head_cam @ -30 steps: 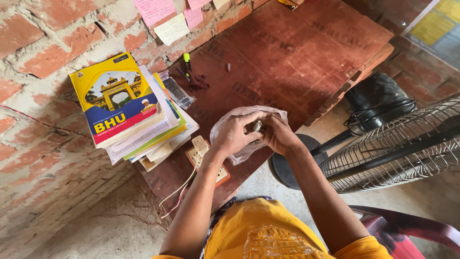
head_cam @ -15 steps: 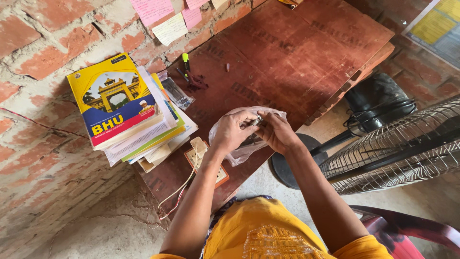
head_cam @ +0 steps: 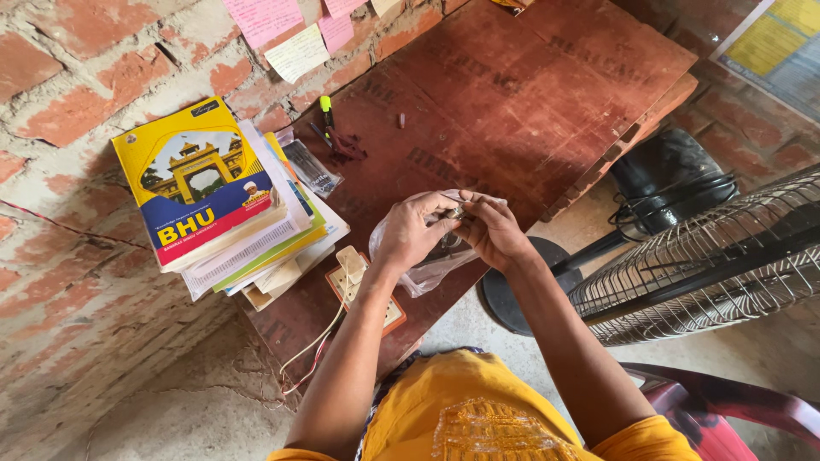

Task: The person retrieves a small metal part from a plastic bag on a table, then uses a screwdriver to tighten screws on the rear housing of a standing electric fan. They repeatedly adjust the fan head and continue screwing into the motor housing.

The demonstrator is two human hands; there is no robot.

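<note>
1. The left hand (head_cam: 410,235) and right hand (head_cam: 491,232) meet over the near edge of the reddish-brown wooden tabletop (head_cam: 530,94), fingers curled shut around a crumpled clear plastic bag (head_cam: 427,271) and a small dark object pinched between the fingertips.
2. The bag hangs partly past the table's edge, just beside a cream switch-and-socket board on an orange base (head_cam: 359,277), whose thin wires (head_cam: 312,346) trail down off the edge.
3. To the left, a stack of books and papers topped by a yellow-and-blue covered book (head_cam: 201,183) overhangs the table corner against the red brick wall (head_cam: 60,111).
4. Open tabletop lies beyond the hands; only a green-capped marker (head_cam: 325,107), a clear packet of pens (head_cam: 312,168) and small dark scraps lie on it.
5. To the right, a black pedestal fan with a wire grille (head_cam: 709,256) stands close to the right forearm, and a dark red plastic chair (head_cam: 726,418) is cut off at the lower corner.
6. What the small object is cannot be made out; the fingers and bag folds hide most of it.
7. Pink and pale paper notes (head_cam: 295,38) on the wall are cut by the top border.
8. Compared with half a second ago, the hands stay in the same spot; the bag has gathered lower under the left palm.
</note>
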